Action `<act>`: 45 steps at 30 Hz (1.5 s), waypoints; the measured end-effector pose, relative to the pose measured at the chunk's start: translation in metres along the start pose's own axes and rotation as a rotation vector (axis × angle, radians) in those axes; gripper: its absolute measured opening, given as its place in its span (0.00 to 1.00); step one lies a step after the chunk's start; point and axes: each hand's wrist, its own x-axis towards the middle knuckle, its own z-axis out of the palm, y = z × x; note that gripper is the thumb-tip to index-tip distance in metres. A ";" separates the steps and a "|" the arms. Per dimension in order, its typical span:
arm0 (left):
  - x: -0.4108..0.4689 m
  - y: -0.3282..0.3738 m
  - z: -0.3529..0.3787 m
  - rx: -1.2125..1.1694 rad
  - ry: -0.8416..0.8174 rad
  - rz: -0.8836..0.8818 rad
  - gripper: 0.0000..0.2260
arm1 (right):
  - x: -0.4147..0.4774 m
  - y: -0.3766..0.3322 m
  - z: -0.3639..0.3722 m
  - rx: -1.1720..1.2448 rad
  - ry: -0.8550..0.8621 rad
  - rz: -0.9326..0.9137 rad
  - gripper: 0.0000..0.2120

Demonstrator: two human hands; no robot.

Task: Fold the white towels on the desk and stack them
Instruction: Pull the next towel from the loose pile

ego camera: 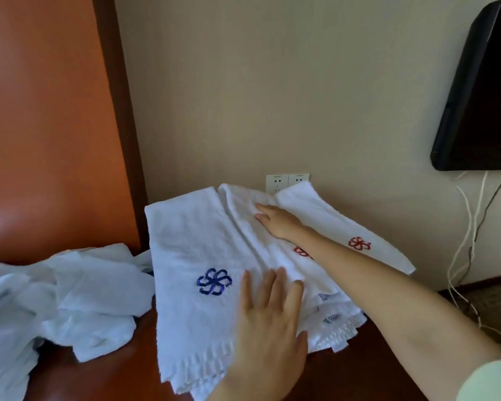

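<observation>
Several white towels lie overlapped on the dark wooden desk (pixel 359 369). The top towel (pixel 191 244) has a blue flower emblem and a fringed near edge. Beneath it, to the right, lie towels with red emblems (pixel 327 218). My left hand (pixel 269 322) rests flat on the near part of the towels, fingers straight and spread. My right hand (pixel 278 221) reaches across and presses flat on the far part of the middle towel, fingers straight. A crumpled pile of white towels (pixel 70 296) sits at the left of the desk.
The beige wall with two power sockets (pixel 287 180) stands right behind the towels. An orange panel (pixel 47 125) fills the left. A black wall-mounted screen (pixel 480 96) hangs at the right with cables (pixel 469 227) dangling below it.
</observation>
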 end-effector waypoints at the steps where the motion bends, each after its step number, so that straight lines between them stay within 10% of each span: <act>1: 0.000 0.001 -0.001 0.012 0.000 -0.011 0.31 | -0.003 -0.001 -0.002 -0.026 0.004 -0.013 0.24; 14: -0.106 -0.039 -0.012 -0.011 0.160 0.154 0.31 | -0.199 -0.020 0.027 0.143 0.410 -0.226 0.18; 23: -0.273 -0.149 -0.016 -0.097 0.197 -0.562 0.25 | -0.296 -0.138 0.071 0.523 0.930 -0.358 0.11; 28: -0.327 -0.198 -0.033 -0.123 0.167 -0.979 0.25 | -0.302 -0.256 0.146 0.579 0.500 -0.528 0.10; 31: -0.327 -0.197 -0.030 -0.123 0.180 -0.941 0.26 | -0.289 -0.298 0.194 0.544 0.300 -0.487 0.12; 45: -0.228 -0.219 0.012 -0.113 0.169 -0.613 0.27 | -0.164 -0.272 0.218 0.574 0.481 -0.146 0.18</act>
